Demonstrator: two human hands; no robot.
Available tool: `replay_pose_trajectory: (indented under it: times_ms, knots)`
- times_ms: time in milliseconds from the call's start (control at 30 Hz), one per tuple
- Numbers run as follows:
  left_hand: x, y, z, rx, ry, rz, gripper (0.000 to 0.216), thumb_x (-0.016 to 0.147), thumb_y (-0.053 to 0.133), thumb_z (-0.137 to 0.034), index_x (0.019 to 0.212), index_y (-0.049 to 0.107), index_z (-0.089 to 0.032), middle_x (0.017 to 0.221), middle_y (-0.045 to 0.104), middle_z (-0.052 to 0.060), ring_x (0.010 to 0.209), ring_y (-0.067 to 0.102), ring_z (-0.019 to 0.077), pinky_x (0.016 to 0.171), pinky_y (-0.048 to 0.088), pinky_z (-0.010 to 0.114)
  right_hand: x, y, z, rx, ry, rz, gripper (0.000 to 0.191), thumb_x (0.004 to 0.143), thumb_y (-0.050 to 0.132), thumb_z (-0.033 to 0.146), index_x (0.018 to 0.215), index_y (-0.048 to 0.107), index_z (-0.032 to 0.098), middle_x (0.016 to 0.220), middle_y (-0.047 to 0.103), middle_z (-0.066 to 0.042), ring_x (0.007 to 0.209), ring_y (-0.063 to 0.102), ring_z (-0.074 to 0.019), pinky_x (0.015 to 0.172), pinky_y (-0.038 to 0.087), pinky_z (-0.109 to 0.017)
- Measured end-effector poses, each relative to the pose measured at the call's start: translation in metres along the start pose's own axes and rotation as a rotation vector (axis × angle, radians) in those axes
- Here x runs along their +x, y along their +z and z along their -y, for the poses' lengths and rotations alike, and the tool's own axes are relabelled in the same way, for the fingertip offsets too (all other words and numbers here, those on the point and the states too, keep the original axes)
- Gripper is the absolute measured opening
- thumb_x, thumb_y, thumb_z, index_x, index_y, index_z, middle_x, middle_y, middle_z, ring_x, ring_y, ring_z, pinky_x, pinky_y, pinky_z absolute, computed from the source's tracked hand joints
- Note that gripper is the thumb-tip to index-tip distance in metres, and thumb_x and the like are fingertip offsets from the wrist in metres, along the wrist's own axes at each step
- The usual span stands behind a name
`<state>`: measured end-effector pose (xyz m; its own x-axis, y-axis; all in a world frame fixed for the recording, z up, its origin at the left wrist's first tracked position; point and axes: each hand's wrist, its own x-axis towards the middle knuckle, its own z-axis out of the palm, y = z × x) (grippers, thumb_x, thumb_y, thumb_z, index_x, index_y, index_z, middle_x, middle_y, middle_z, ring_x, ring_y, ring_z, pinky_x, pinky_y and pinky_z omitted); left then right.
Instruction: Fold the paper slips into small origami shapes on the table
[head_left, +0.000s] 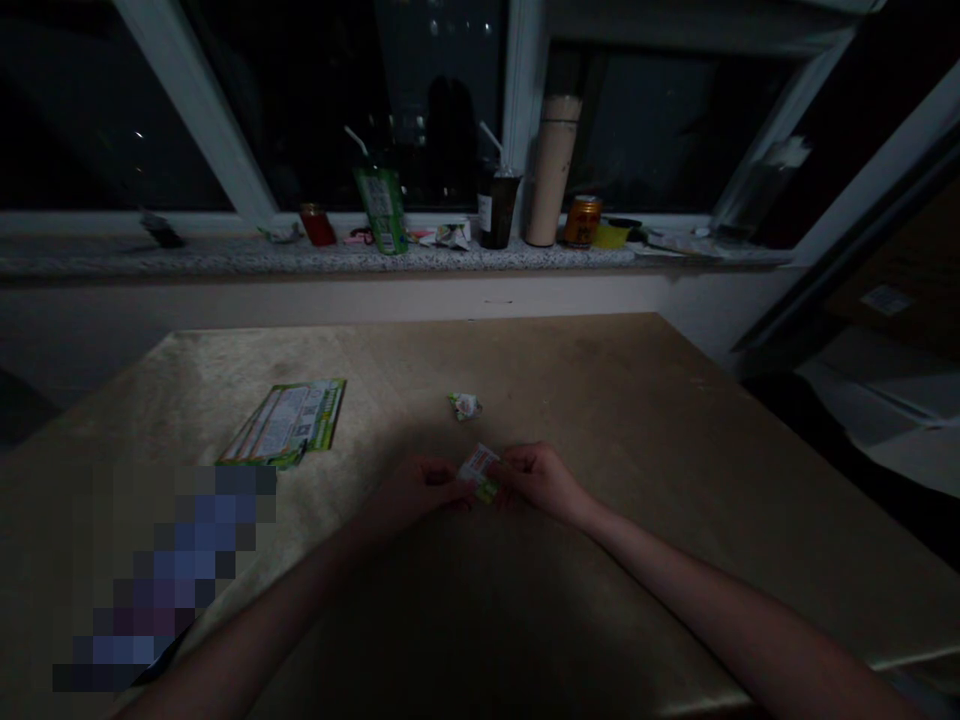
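Note:
Between my two hands is a small piece of printed paper (477,463), white with red print and a green edge; whether it is folded I cannot tell. My left hand (421,490) pinches its left side. On the right side, the thumb and fingers of my right hand (546,484) close on it too. Just beyond them a small crumpled or folded paper piece (466,405), white and green, lies on the table (600,400). Farther left rests a short stack of green and white printed sheets (289,425).
A blurred-out, pixelated object (187,560) lies at the table's left, beside my left forearm. Along the stone windowsill (435,262) stand a green container with a straw (382,210), a dark drink cup (496,210), a tall pink flask (551,170), an orange can (582,221) and a red jar (318,226).

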<state>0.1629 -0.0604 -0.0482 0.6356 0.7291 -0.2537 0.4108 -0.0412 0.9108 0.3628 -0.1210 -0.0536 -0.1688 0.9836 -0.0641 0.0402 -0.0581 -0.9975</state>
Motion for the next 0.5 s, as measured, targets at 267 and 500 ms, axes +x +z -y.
replay_pose_trajectory:
  times_ms: [267, 500]
  knots:
    - [0.0006, -0.0031, 0.0011, -0.013, 0.038, -0.049, 0.027, 0.077, 0.063, -0.042, 0.088, 0.074, -0.019, 0.081, 0.073, 0.003, 0.073, 0.065, 0.0203, 0.067, 0.046, 0.027, -0.0011, 0.0011, -0.0038, 0.116, 0.060, 0.042, 0.047, 0.070, 0.066, 0.060, 0.064, 0.061, 0.014, 0.053, 0.061, 0.000, 0.043, 0.055, -0.0105, 0.043, 0.044, -0.021]
    - [0.0013, -0.0047, 0.0017, -0.077, 0.042, -0.109, 0.027, 0.078, 0.064, -0.042, 0.088, 0.074, -0.019, 0.082, 0.073, 0.003, 0.075, 0.066, 0.0208, 0.069, 0.048, 0.029, -0.0015, -0.0050, 0.0001, 0.119, -0.049, -0.007, 0.048, 0.067, 0.076, 0.040, 0.108, 0.063, 0.018, 0.070, 0.067, 0.001, 0.062, 0.064, -0.0133, 0.058, 0.051, -0.024]
